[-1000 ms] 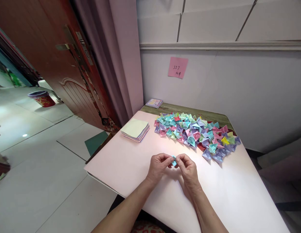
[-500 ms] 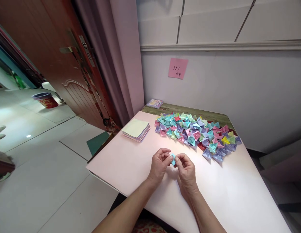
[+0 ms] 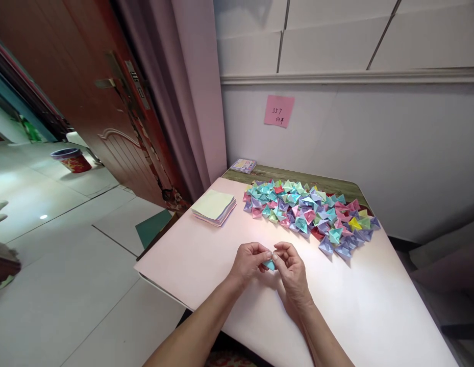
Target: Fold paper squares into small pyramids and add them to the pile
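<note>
A small piece of folded light-blue paper (image 3: pixel 270 265) is held over the table between both hands, partly covered by the fingers. My left hand (image 3: pixel 249 262) pinches it from the left, thumb on top. From the right, my right hand (image 3: pixel 292 269) grips it between thumb and forefinger, its other fingers curled. Beyond the hands lies a spread of folded paper boats (image 3: pixel 305 209) in blue, purple, pink, green, yellow and red. A stack of square paper sheets (image 3: pixel 213 205), pale yellow on top, sits to the left of them.
The pale pink table (image 3: pixel 175 255) meets a wall bearing a pink note (image 3: pixel 278 110). A small pack of printed cards (image 3: pixel 243 165) rests at the back left corner. Left of the table are a brown door (image 3: pixel 87 92), a purple curtain (image 3: pixel 198 102) and a bin (image 3: pixel 72 160).
The light-blue paper has been turned and lowered slightly; its pointed end now shows below the fingers. Both hands have come closer together, thumbs nearly touching.
</note>
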Available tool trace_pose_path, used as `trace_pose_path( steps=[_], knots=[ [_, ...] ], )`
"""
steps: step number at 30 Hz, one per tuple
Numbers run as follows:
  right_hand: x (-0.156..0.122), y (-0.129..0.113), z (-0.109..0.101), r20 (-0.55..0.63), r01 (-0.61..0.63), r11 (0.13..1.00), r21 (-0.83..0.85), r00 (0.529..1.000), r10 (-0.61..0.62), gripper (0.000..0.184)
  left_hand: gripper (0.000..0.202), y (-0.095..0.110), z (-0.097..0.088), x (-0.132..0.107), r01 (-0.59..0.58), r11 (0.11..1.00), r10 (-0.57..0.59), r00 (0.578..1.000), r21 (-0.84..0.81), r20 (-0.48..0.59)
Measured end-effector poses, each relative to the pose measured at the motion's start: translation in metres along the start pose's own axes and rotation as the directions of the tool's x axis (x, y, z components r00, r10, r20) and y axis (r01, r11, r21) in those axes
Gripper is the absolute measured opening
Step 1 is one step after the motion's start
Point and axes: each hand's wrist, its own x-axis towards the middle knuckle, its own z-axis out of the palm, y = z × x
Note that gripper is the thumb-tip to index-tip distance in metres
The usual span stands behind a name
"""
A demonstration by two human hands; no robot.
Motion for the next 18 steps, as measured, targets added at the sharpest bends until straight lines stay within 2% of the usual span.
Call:
trace_pose_path(
  steps=[3,7,11,18],
  knots=[
    [0.001,0.0,-0.003,-0.004,-0.029,0.999,0.017,1.0,0.029,0.034,0.028,-0.003,0.002,-0.001,-0.018,0.994,0.008,0.995,-0.103,-0.1],
    [0.002,0.0,-0.01,0.056,-0.084,0.995,-0.055,0.995,0.087,0.026,0.026,-0.007,0.005,-0.002,0.003,0.972,-0.045,0.984,-0.236,-0.171],
    [0.002,0.0,-0.012,0.116,-0.091,0.994,-0.066,0.988,0.098,0.024,0.026,-0.009,0.003,-0.002,0.086,0.943,-0.139,0.979,-0.32,-0.147],
    [0.004,-0.001,-0.012,0.188,-0.071,0.996,-0.047,0.979,0.079,0.021,0.026,-0.008,-0.002,0.001,0.19,0.908,-0.219,0.975,-0.374,-0.037]
  ],
)
